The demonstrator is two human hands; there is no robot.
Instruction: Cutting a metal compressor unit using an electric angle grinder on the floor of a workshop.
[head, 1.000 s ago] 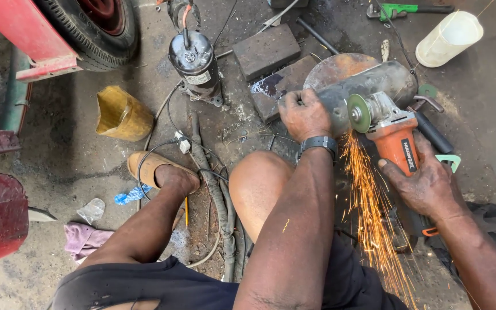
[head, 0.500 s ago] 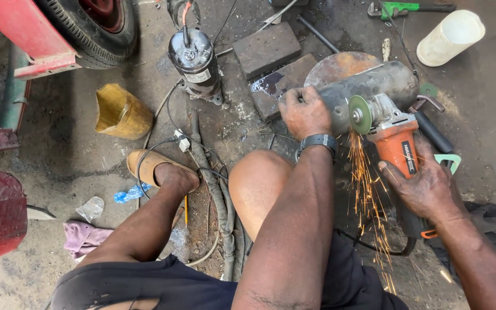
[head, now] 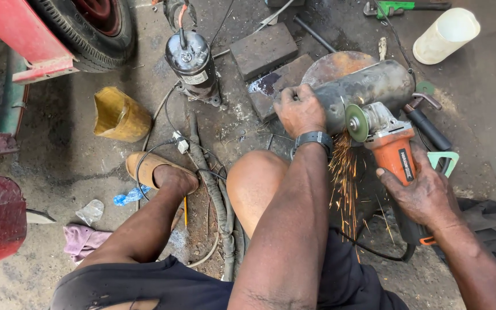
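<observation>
- Grinding is under way in the head view: the right hand (head: 426, 195) is wrapped shut around the orange angle grinder (head: 394, 152), whose disc touches the grey metal cylinder (head: 368, 92), with sparks (head: 343, 178) falling.
- Lying on the floor, the cylinder is steadied by the left hand (head: 299, 109), which is clamped over it (wristwatch on).
- No finished cut shows; most work seems left.

There is one view only, from a camera on the person's head. It looks steeply down at the floor (head: 47, 172), close over the knees and both forearms. The left hand (head: 299, 109) and the right hand (head: 426, 195) are near the middle and right.
</observation>
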